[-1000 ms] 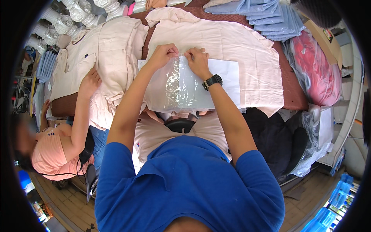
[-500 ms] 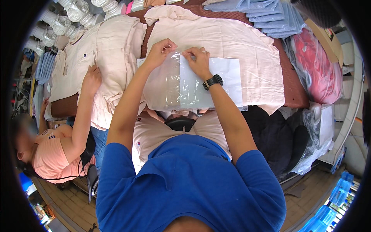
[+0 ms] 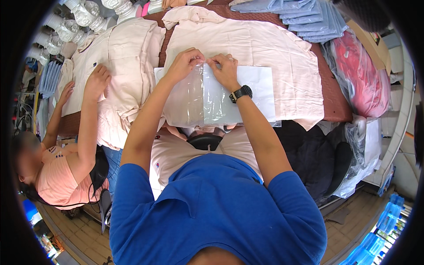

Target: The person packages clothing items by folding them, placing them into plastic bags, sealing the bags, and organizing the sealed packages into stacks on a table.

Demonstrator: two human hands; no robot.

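Note:
My left hand (image 3: 187, 62) and my right hand (image 3: 225, 71) meet at the far edge of a clear plastic bag (image 3: 189, 99), each pinching its film between thumb and fingertips. A white sheet of card or paper (image 3: 257, 92) lies with the bag and partly shows through the film; whether it is inside or beneath is hard to tell. Under both spreads a pale beige shirt (image 3: 265, 44), laid flat on the brown-covered table (image 3: 332, 88). On my right wrist is a black watch.
To my left, a co-worker in a peach top (image 3: 59, 176) has both hands at a pile of beige shirts (image 3: 128, 57). Bagged blue garments (image 3: 316, 22) are stacked at the far right, beside red garments in plastic (image 3: 360, 73). White mannequin parts (image 3: 86, 15) stand at the far left.
My fingertips have come closer together at the bag's far edge, the left hand shifting slightly right. The co-worker's hands have moved over the shirt pile, the far one now raised.

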